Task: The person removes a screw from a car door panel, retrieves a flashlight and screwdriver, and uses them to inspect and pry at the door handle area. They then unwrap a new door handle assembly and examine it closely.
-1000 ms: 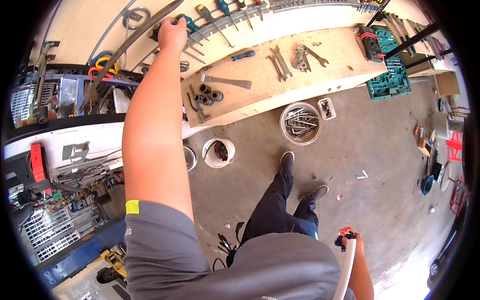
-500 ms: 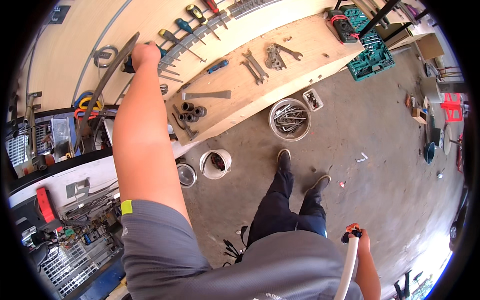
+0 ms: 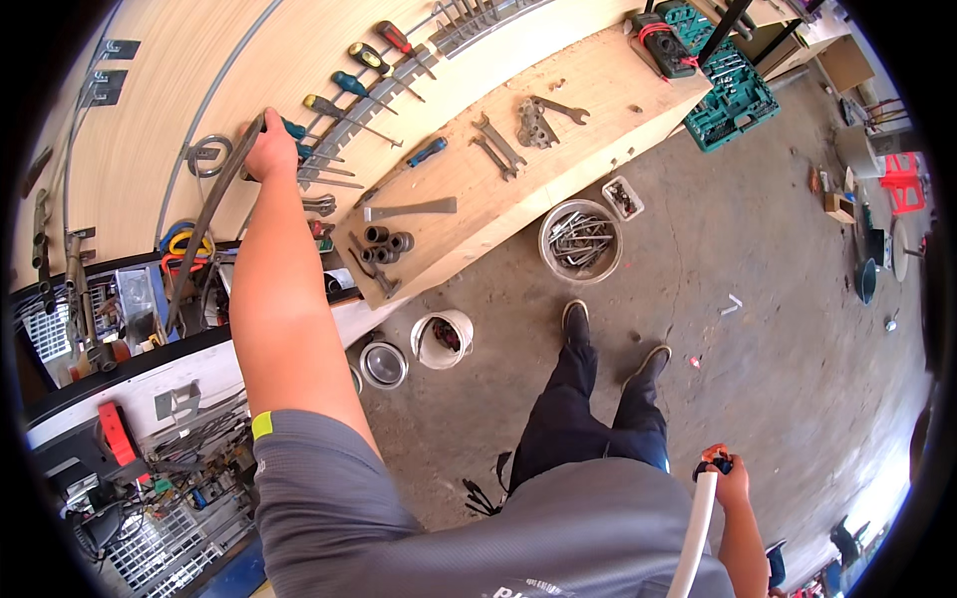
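My left hand is stretched out to the wooden wall board and grips a long dark metal bar that slants down to the left. Beside that hand hang several screwdrivers with coloured handles. My right hand is low at my side, closed around a white hose with an orange and dark fitting at its tip. My legs and dark shoes stand on the concrete floor below the wooden bench.
Wrenches, sockets and a flat blade lie on the bench. A round bucket of metal parts, a white bucket and a steel bowl stand on the floor. A green socket case lies at the bench's right end. Cluttered shelves fill the left.
The view has swung, so the bench and wall sit more to the right and lower. My left hand keeps its grip on the bar; my right hand still holds the hose.
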Action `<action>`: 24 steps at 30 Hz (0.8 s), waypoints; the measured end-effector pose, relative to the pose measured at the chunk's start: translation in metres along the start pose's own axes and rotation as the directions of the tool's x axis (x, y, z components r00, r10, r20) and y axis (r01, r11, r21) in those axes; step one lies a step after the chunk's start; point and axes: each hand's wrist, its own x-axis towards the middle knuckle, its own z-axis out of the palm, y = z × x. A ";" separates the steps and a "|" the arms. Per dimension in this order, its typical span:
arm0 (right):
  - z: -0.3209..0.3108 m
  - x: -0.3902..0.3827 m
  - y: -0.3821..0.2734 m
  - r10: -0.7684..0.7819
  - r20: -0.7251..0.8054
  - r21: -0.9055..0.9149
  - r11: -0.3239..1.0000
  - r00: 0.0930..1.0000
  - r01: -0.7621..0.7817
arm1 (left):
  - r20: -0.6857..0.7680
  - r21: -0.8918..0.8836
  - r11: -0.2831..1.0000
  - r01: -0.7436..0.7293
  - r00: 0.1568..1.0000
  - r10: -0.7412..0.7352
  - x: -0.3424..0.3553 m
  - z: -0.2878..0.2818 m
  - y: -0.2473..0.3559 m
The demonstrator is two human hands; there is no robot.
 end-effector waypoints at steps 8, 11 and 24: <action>-0.001 0.003 -0.020 -0.005 0.034 0.056 0.998 0.999 0.003 | -0.251 -0.217 0.976 -0.026 0.968 -0.030 -0.057 -0.031 0.005; -0.001 0.005 -0.011 -0.015 0.035 0.113 0.994 0.999 0.011 | -0.416 -0.405 0.906 -0.122 0.907 -0.064 -0.081 -0.036 0.012; -0.089 0.022 0.138 0.097 -0.014 0.263 0.961 0.995 -0.090 | 0.863 -0.403 0.300 0.864 0.469 -0.191 -0.513 -0.012 0.027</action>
